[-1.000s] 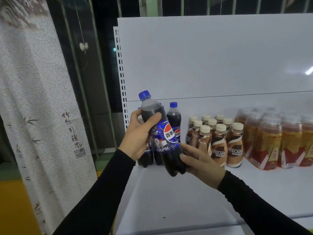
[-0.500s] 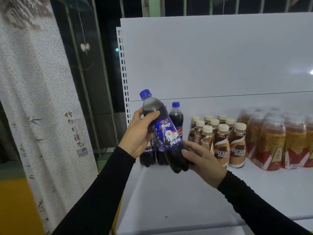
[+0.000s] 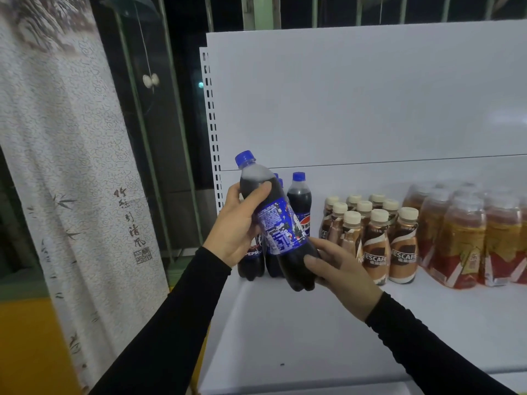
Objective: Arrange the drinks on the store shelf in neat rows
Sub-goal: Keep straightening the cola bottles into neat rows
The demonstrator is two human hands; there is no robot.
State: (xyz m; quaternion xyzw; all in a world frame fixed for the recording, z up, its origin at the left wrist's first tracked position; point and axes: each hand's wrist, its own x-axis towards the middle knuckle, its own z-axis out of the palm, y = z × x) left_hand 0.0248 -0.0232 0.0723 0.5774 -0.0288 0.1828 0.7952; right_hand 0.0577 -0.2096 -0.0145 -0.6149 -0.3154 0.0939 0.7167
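Both hands hold one Pepsi bottle (image 3: 278, 223) tilted above the front of the white shelf (image 3: 313, 337): the left hand (image 3: 238, 228) wraps its fingers round the upper part, thumb across the shoulder, and the right hand (image 3: 339, 269) cups the base with curled fingers. Behind it stand other Pepsi bottles (image 3: 299, 201) at the shelf's left end, then cream-capped Nescafé bottles (image 3: 376, 240) and shrink-wrapped tea bottles (image 3: 467, 238) further right.

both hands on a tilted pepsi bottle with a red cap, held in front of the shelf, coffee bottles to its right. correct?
Not quite: the head view shows the Pepsi bottle has a blue cap, not red. The rest holds: left hand and right hand hold it tilted before the shelf, coffee bottles to its right.
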